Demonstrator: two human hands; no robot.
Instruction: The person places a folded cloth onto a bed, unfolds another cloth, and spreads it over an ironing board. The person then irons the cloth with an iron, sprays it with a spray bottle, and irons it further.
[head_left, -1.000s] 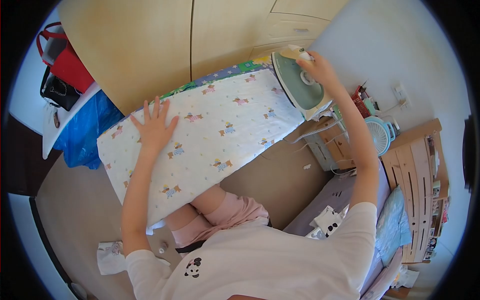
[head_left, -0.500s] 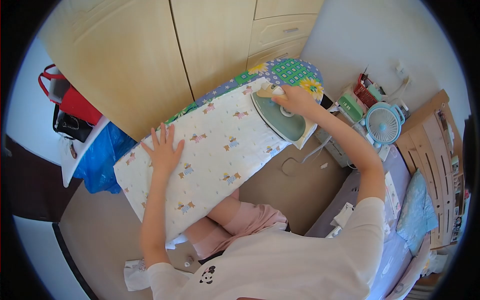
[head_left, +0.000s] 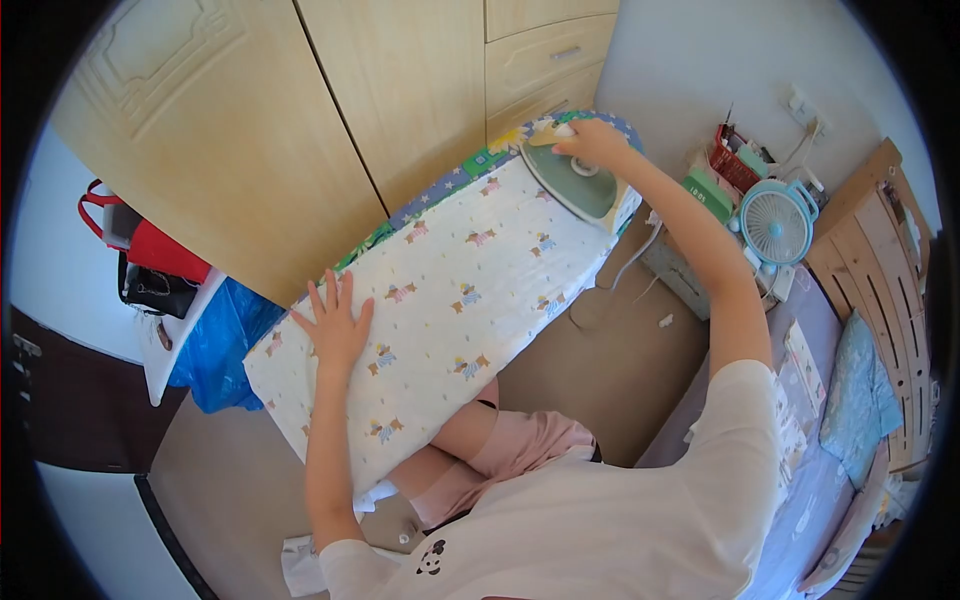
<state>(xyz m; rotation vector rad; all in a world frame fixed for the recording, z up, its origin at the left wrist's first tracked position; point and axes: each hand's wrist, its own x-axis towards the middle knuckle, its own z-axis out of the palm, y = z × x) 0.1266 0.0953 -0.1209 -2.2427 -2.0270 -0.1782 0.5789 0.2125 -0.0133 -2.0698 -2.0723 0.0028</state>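
A white cloth (head_left: 430,300) printed with small dogs lies spread over a colourful patterned ironing board (head_left: 440,197). My right hand (head_left: 594,145) grips the handle of a green and cream iron (head_left: 575,182), whose flat base is at the far right end of the cloth. Part of the handle is hidden under my fingers. Near the cloth's left end, my left hand (head_left: 340,325) lies flat on the fabric with its fingers spread. The iron's cord (head_left: 632,262) hangs down on the right side of the board.
Wooden wardrobe doors (head_left: 200,150) stand right behind the board. To the left are a red bag (head_left: 165,240) and a blue plastic bag (head_left: 225,345). A small fan (head_left: 776,228) and a red basket (head_left: 735,163) stand at right, beside a bed (head_left: 690,420).
The iron in my right hand has slid further toward the board's far right end. My left hand stays flat on the cloth. The whole view has shifted slightly.
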